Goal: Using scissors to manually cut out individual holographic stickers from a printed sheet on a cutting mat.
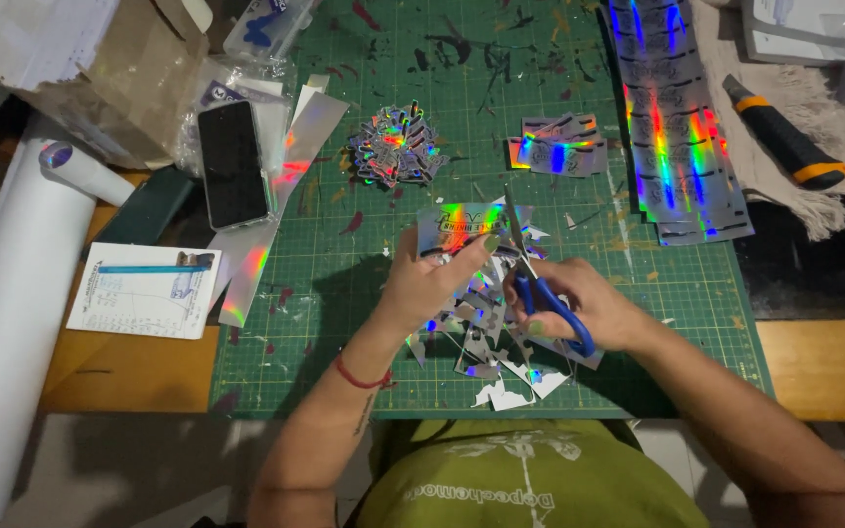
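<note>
I noted the left hand (429,282) pinching a holographic sticker sheet (462,225); the right hand (579,311) gripped blue-handled scissors (540,288), blades at its edge, above offcuts (501,367) on the green cutting mat (344,323).

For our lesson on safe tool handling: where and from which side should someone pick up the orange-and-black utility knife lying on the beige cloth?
Grip the orange-and-black utility knife across its thick black middle, fingers coming from above. It lies flat and diagonal on the fringed beige cloth, both long sides free.
</note>
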